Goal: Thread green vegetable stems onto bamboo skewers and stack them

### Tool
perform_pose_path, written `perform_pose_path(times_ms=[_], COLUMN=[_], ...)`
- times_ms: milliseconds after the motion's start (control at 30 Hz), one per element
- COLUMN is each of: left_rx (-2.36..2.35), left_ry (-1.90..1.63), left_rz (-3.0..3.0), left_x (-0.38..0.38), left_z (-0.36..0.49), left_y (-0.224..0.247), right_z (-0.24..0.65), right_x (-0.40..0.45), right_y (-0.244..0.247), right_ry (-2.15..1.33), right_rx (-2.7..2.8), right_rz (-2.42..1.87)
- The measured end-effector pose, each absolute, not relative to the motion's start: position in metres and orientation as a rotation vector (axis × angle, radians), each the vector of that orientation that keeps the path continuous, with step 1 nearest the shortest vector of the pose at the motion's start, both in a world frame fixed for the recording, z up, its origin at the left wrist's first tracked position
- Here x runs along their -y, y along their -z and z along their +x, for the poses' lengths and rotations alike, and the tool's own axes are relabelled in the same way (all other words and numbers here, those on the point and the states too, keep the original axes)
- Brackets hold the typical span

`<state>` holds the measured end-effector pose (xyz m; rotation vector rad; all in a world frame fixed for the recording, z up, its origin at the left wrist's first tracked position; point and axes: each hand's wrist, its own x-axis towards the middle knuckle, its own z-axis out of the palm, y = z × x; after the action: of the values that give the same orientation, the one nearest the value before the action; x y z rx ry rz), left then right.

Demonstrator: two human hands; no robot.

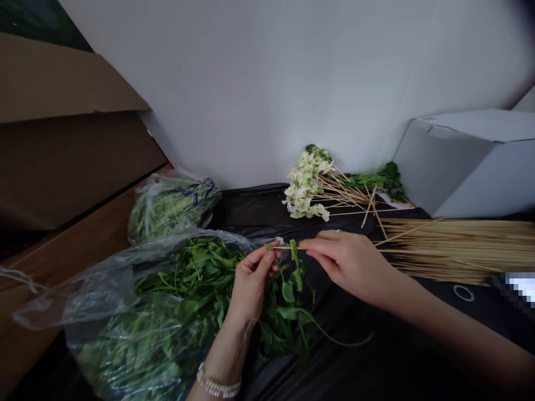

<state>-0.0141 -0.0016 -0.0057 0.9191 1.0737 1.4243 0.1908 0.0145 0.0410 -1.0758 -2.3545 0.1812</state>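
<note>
A thin wooden skewer (pixel 284 248) lies level between my hands, with a green leafy stem (pixel 295 259) hanging over it. My right hand (pixel 343 259) pinches the skewer from the right. My left hand (pixel 256 273), with a beaded bracelet on its wrist, is closed at the skewer's left end, where a bit of green shows between thumb and finger. Beneath and left of my hands, loose leafy greens (pixel 200 267) spill from an open clear plastic bag (pixel 96 295). Some leaves hang or lie between my forearms; which of them are attached to the stem is unclear.
Skewers with pale ruffled pieces (pixel 307 184) lie by the white wall, beside a bunch of greens (pixel 388 178). Many bare skewers (pixel 443 248) lie at right, before a white box (pixel 468 161). Another bag of greens (pixel 171 206) and a cardboard box (pixel 62 83) are at left.
</note>
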Motion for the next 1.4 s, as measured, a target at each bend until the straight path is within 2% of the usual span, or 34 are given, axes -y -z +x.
perform_pose_path(times_ms=[467, 1000, 1167, 1267, 1400], left_rx=[-1.15, -1.097, -1.252, -1.295, -1.189], left_ry=[-1.385, -1.305, -1.516, -1.352, -0.967], left_rz=[0.906, 0.939, 1.113, 1.401, 1.976], left_x=[0.004, 0.007, 0.004, 0.009, 0.016], left_z=[-0.014, -0.005, -0.004, 0.001, 0.009], left_y=[0.005, 0.007, 0.008, 0.011, 0.022], right_z=[0.191, 0.18, 0.202, 0.214, 0.218], right_x=[-0.015, -0.017, -0.035, -0.042, -0.043], right_y=[-0.041, -0.024, -0.036, -0.046, -0.05], right_ry=[-0.157, -0.331, -0.083, 0.085, 0.127], right_rx=[2.356, 2.302, 2.037, 1.862, 1.839], right_rz=[-1.063, -0.979, -1.029, -1.027, -1.011])
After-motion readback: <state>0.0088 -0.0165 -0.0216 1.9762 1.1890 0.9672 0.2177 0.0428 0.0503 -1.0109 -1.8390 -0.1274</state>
